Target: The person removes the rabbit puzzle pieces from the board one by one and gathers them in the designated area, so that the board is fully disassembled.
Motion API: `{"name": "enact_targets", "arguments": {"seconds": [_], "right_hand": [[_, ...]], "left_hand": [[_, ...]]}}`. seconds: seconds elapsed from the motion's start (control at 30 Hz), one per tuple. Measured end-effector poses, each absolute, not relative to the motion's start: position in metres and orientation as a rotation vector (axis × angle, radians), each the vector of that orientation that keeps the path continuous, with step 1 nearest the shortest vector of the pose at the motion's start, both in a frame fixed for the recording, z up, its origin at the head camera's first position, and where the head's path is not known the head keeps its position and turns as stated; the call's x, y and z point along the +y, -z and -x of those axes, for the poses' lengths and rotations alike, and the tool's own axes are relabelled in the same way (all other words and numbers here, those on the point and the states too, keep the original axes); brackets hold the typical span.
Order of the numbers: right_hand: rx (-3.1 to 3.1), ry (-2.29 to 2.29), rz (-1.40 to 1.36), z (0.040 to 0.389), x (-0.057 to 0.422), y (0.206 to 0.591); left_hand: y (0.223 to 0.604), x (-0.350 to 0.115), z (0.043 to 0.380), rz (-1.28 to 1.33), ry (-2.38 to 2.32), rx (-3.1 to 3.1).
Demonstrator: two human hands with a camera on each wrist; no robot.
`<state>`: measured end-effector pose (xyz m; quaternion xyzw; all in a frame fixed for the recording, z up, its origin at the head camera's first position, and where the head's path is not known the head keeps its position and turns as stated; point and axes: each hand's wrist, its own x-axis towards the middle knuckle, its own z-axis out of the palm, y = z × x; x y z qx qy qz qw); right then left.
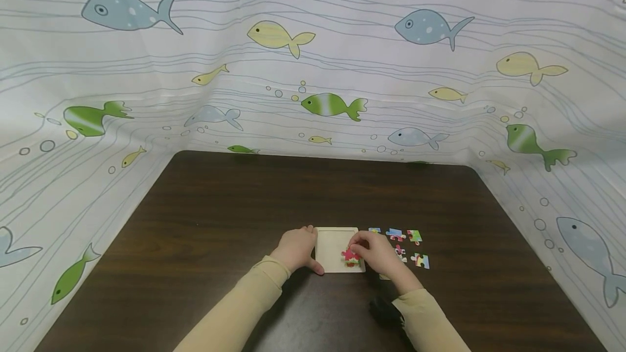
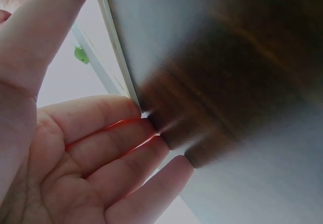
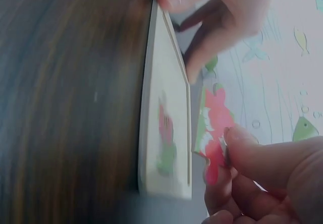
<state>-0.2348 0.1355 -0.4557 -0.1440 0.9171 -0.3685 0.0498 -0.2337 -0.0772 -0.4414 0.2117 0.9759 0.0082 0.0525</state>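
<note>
A shallow square wooden puzzle tray [image 1: 330,251] lies on the dark table. My left hand [image 1: 295,249] rests at its left edge, thumb by the near corner and fingers by the far one. In the left wrist view those fingers [image 2: 106,153] are nearly straight, the index fingertip at the tray's corner. My right hand [image 1: 376,251] pinches a red, white and green jigsaw piece [image 3: 216,128] between thumb and fingers, above the tray's right part. A blurred red-green patch [image 3: 165,138] shows on the tray floor; I cannot tell whether it is a reflection.
Several loose jigsaw pieces lie right of the tray, among them a blue-pink one [image 1: 395,234], a green-red one [image 1: 414,237] and a yellow-blue one [image 1: 420,261]. My right hand partly hides others. A fish-patterned curtain [image 1: 332,69] surrounds the table [image 1: 220,205] at the back and sides.
</note>
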Motion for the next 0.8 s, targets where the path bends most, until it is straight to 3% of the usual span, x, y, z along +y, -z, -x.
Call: {"name": "enact_targets", "arguments": {"seconds": [0.8], "right_hand": [[2.824,1.075,0.299,0.227,0.207,0.451]], "left_hand": [[0.441,-0.077,0.234,-0.656,-0.051,2.985]]}}
